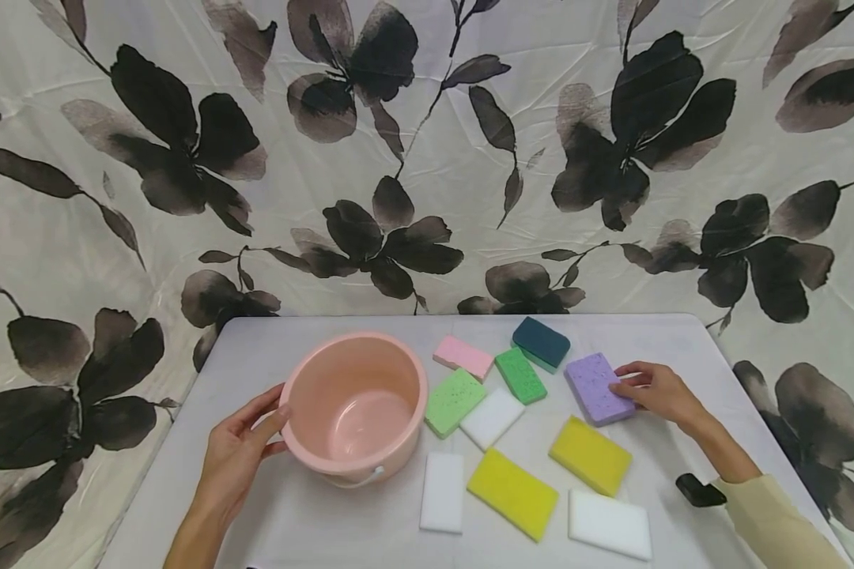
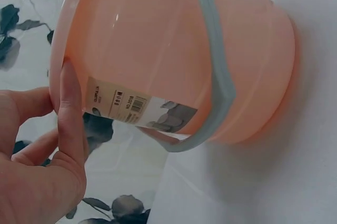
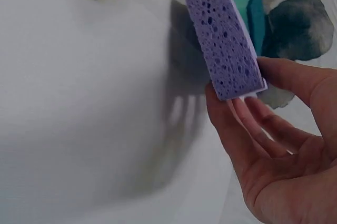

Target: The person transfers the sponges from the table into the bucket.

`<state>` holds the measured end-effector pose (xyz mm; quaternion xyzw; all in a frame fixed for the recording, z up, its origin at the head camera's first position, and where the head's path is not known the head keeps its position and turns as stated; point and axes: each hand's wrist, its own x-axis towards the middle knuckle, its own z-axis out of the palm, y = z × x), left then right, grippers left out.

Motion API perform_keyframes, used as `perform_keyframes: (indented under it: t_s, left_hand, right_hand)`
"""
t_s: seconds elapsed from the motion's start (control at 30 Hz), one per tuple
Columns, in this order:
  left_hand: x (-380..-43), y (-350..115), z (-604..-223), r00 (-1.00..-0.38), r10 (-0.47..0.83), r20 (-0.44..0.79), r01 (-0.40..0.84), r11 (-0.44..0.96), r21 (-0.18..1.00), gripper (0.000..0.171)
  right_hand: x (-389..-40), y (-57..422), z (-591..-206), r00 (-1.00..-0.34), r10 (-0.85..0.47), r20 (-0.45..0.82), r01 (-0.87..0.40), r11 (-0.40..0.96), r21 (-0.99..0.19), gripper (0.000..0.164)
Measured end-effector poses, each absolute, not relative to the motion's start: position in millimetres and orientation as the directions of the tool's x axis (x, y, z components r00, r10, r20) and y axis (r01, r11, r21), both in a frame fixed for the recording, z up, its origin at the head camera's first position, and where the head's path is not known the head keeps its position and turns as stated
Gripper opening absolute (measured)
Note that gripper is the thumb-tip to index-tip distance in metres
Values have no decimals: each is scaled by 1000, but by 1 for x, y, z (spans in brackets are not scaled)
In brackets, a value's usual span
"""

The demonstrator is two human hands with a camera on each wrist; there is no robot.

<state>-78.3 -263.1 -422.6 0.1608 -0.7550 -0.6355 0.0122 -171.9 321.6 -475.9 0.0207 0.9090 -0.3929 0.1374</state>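
White floral-printed sheeting, its flowers black and grey-brown, hangs behind a pale tabletop (image 1: pixel 292 521). Take the middle white sponge block (image 1: pixel 493 418) as the clock's centre, twelve at the far edge. At nine o'clock stands a pink plastic bucket (image 1: pixel 356 411), mouth upward, its pale bail handle (image 2: pixel 218 77) lowered against its outer wall, which bears a barcode label (image 2: pixel 137 105). A person's left hand (image 1: pixel 238 446) pinches the rim at the bucket's own nine o'clock, thumb on one side, fingers on the other.

Between two and three o'clock, the right hand (image 1: pixel 662 391) grips a porous purple sponge (image 1: pixel 599 389) at its near-right edge between thumb and fingers; a shadow falls on the tabletop beside it. A cream sleeve (image 1: pixel 776 518) covers that forearm.

Around the centre lie a light-green sponge (image 1: pixel 455 403) at ten, a pink sponge (image 1: pixel 464 358) at eleven, a bright-green sponge (image 1: pixel 520 375) at one with a dark-teal sponge (image 1: pixel 541 344) beyond, and a yellow sponge (image 1: pixel 591 456) near four.
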Motion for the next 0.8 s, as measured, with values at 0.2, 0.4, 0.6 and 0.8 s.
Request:
perform_keyframes:
  t_s: [0.2,0.4,0.6,0.8]
  left_hand:
    - [-79,-264,-421,-940,-244,-238,-274,127,953,62]
    - [-81,-265,-418,-937,-226,-266,-302,146,942,61]
    - [-82,-266,-415,-936,-221,-275,-314,164,935,61]
    - [-82,-266,-411,-936,-221,-275,-318,191,929,61]
  right_hand:
    - [-174,321,-465,-948,-85,-307,189,626,-757,69]
    - [-178,316,-452,-943,-92,-320,207,589,-781,74]
    - [-179,307,-436,-943,-109,-314,205,553,-808,73]
    - [-181,297,-420,-944,-136,-300,185,535,-824,72]
